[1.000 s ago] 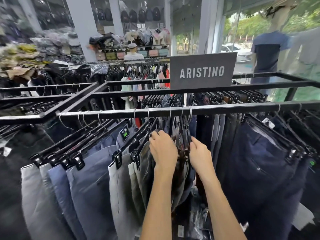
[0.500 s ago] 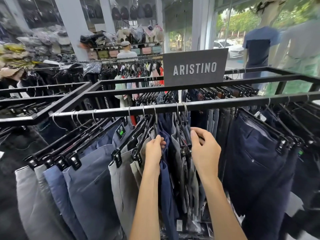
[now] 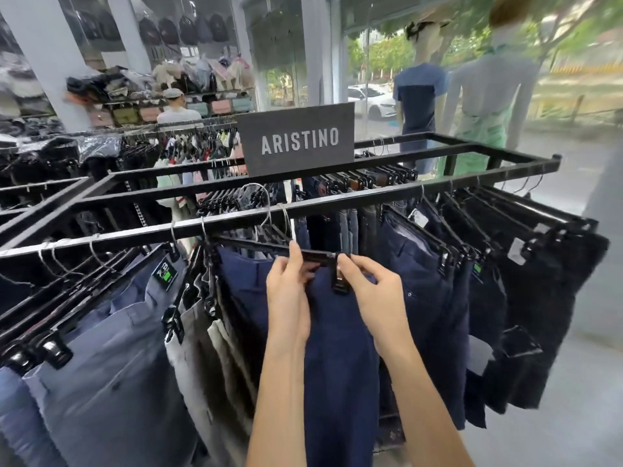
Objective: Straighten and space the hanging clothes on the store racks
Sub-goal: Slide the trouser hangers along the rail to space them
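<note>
Left hand [image 3: 288, 298] grips the hanger [image 3: 251, 245], right hand [image 3: 377, 293] pinches its clip [image 3: 338, 281]; I see it running from rail [image 3: 236, 224] toward me.

i see soft, bright daylight coming through the tall glass shopfront [image 3: 371, 62] at upper right, with the street washed out. shadows are faint. blur smears the right edge and far-left shelves. the black metal rack rail [image 3: 135, 234] bows with wide-angle distortion. the grey rectangular sign [image 3: 300, 143] reads sharp.

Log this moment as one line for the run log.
phase: straightening | item: navy trousers | left hand: holds hanger | right hand: pinches clip
</note>
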